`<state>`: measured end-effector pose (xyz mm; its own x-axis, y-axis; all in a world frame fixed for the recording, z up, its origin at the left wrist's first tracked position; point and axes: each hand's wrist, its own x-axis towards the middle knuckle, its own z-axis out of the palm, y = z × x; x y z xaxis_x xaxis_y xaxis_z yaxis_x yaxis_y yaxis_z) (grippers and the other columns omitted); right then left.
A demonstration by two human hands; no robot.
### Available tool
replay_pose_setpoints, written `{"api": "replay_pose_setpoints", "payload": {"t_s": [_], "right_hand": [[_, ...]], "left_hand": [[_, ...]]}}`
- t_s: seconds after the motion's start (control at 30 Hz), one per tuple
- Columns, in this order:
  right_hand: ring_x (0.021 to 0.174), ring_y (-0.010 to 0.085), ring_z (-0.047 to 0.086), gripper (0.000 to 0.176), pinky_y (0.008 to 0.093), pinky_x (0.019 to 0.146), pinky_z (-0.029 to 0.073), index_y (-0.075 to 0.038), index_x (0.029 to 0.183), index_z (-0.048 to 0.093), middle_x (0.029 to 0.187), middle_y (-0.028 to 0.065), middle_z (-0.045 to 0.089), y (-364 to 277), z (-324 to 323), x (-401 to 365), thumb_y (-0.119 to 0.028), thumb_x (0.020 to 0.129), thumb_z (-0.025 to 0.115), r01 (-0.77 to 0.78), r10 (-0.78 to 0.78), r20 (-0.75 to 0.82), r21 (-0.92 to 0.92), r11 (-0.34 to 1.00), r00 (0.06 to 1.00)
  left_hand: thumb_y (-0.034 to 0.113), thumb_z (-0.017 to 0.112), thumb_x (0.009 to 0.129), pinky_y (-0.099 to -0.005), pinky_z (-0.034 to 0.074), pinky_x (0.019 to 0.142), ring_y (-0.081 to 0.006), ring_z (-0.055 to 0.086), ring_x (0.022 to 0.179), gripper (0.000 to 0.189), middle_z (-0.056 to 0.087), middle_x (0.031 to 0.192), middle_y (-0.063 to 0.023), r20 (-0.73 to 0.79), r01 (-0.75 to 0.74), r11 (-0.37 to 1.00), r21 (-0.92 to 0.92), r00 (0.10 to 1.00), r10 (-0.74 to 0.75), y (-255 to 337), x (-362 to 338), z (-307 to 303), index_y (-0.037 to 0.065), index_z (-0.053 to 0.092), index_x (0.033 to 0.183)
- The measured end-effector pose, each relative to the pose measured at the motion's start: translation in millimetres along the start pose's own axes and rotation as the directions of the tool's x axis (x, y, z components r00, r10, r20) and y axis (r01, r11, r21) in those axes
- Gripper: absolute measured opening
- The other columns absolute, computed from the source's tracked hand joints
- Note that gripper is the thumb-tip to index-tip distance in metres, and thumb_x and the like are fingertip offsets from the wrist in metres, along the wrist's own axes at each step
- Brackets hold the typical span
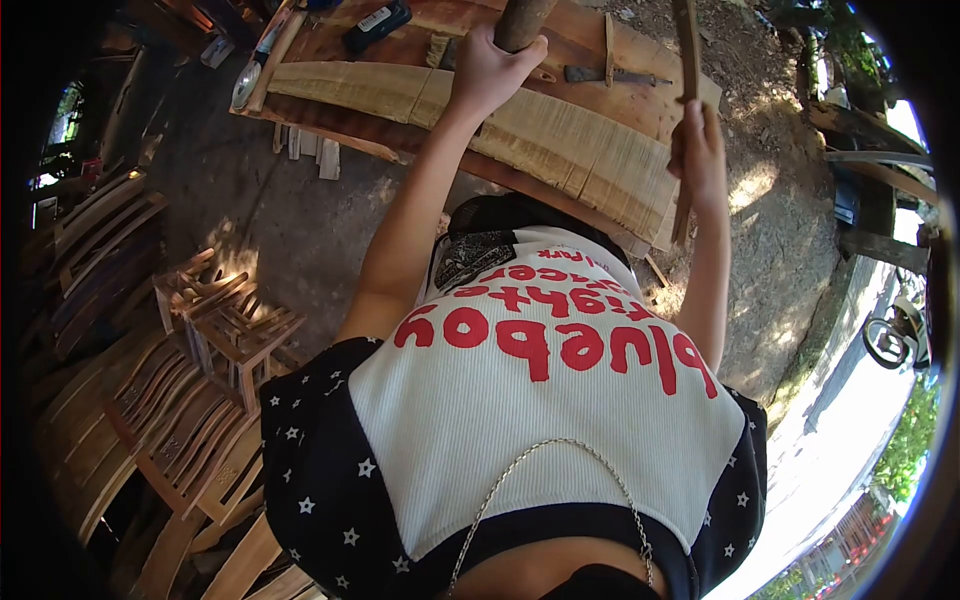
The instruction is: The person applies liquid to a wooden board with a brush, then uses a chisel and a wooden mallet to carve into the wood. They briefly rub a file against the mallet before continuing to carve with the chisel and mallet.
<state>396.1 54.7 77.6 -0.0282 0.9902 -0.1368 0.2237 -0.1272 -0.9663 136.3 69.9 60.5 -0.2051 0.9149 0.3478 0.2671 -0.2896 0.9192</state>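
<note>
My left hand point(495, 75) is wrapped around a thick, round piece of wood point(522, 24), which runs out past the top of the view. Out to the right, my right hand point(698, 155) grips a long, narrow wooden strip point(688, 55), held lengthwise with its near end below the hand. Under both hands lies a wooden work table point(570, 40). A pale, slightly curved board point(545, 145) with fine cross lines stretches along its near side. Between my hands, a dark flat metal tool point(620, 76) rests on the table, crossed by a thin wooden stick point(609, 48).
A dark, labelled object point(378, 25) and a round, pale-rimmed item point(245, 85) sit at the table's left. Slatted wooden chair parts point(185, 430) and a small wooden frame point(235, 330) are stacked on my left. Bare ground point(755, 260) lies to the right.
</note>
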Motion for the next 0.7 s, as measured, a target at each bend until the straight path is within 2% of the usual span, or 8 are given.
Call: {"api": "replay_pose_setpoints", "payload": {"t_s": [0.13, 0.17, 0.23, 0.27, 0.33, 0.47, 0.53, 0.7], "right_hand": [[0.041, 0.0057, 0.034, 0.037, 0.0215, 0.038, 0.031, -0.008, 0.114, 0.051, 0.061, -0.0018, 0.041, -65.2, -9.2, 35.2, -0.038, 0.098, 0.036, 0.27, -0.267, -0.039, 0.152, 0.951, 0.963], [0.041, 0.0057, 0.034, 0.037, 0.0215, 0.038, 0.031, -0.008, 0.114, 0.051, 0.061, -0.0018, 0.041, -72.8, -7.6, 42.2, -0.038, 0.098, 0.036, 0.272, -0.268, -0.041, 0.152, 0.95, 0.962], [0.043, 0.0086, 0.039, 0.037, 0.0257, 0.04, 0.035, -0.011, 0.12, 0.046, 0.058, 0.0007, 0.042, -86.0, -3.5, 50.5, -0.039, 0.097, 0.04, 0.273, -0.31, 0.205, 0.188, 0.943, 0.928], [0.046, 0.0078, 0.037, 0.04, 0.0253, 0.043, 0.034, -0.007, 0.12, 0.046, 0.061, -0.001, 0.042, -100.1, 11.8, 42.9, -0.039, 0.098, 0.04, 0.177, -0.183, 0.186, 0.047, 0.983, 0.965], [0.047, 0.0075, 0.037, 0.042, 0.0247, 0.044, 0.034, -0.005, 0.121, 0.045, 0.062, -0.0018, 0.041, -107.9, 24.6, 32.8, -0.039, 0.097, 0.04, 0.208, -0.192, 0.261, -0.036, 0.977, 0.946], [0.048, 0.0074, 0.037, 0.043, 0.0244, 0.044, 0.034, -0.004, 0.121, 0.045, 0.062, -0.0022, 0.041, -111.1, 27.5, 50.5, -0.039, 0.097, 0.04, 0.204, -0.189, 0.271, -0.027, 0.979, 0.944], [0.048, 0.0072, 0.038, 0.042, 0.0243, 0.045, 0.035, -0.005, 0.121, 0.045, 0.062, -0.0026, 0.041, -121.3, 25.9, 53.9, -0.039, 0.097, 0.04, 0.194, -0.177, 0.197, -0.068, 0.979, 0.964], [0.049, 0.0066, 0.037, 0.042, 0.0238, 0.045, 0.034, -0.007, 0.125, 0.043, 0.062, -0.003, 0.04, -122.6, 17.8, 59.1, -0.039, 0.097, 0.041, 0.239, -0.216, 0.279, -0.049, 0.97, 0.936]], "left_hand": [[0.022, 0.067, 0.077, -0.0263, 0.035, 0.044, -0.0056, 0.045, 0.045, 0.032, 0.046, 0.049, 0.0032, 0.026, 0.024, 1.0, -0.008, 0.999, -0.024, -2.4, 2.1, 2.3, 0.007, 0.046, 0.058], [0.022, 0.067, 0.077, -0.0262, 0.035, 0.044, -0.0054, 0.045, 0.045, 0.032, 0.045, 0.049, 0.0034, 0.031, 0.015, 1.0, 0.009, 0.999, -0.015, -4.3, 2.9, 2.1, 0.007, 0.046, 0.058], [0.023, 0.068, 0.077, -0.026, 0.035, 0.044, -0.0052, 0.045, 0.045, 0.033, 0.045, 0.049, 0.0036, 0.036, 0.003, 1.0, 0.026, 0.999, -0.004, -7.4, 3.8, 1.4, 0.007, 0.046, 0.058], [0.024, 0.068, 0.077, -0.0261, 0.035, 0.044, -0.0052, 0.045, 0.045, 0.034, 0.045, 0.048, 0.0036, 0.047, 0.02, 0.999, 0.034, 0.999, -0.022, -9.3, 4.1, 0.5, 0.007, 0.046, 0.058], [0.025, 0.068, 0.077, -0.0262, 0.035, 0.044, -0.0051, 0.045, 0.045, 0.035, 0.045, 0.048, 0.0037, 0.058, 0.039, 0.998, 0.041, 0.997, -0.041, -8.2, 3.4, 1.0, 0.007, 0.047, 0.058], [0.026, 0.069, 0.078, -0.0263, 0.036, 0.044, -0.0057, 0.046, 0.045, 0.035, 0.046, 0.048, 0.0033, 0.035, -0.022, 0.999, 0.023, 0.999, 0.022, -8.5, 0.7, 2.4, 0.007, 0.047, 0.058], [0.026, 0.069, 0.078, -0.0264, 0.036, 0.044, -0.0059, 0.046, 0.045, 0.035, 0.046, 0.048, 0.003, 0.046, -0.029, 0.999, 0.043, 0.999, 0.027, -11.1, -0.9, 1.0, 0.007, 0.048, 0.058], [0.026, 0.07, 0.078, -0.0266, 0.037, 0.045, -0.0063, 0.047, 0.047, 0.034, 0.048, 0.05, 0.0022, 0.034, -0.007, 1.0, -0.001, 0.999, 0.007, -2.3, -3.5, 1.3, 0.006, 0.05, 0.059]]}}
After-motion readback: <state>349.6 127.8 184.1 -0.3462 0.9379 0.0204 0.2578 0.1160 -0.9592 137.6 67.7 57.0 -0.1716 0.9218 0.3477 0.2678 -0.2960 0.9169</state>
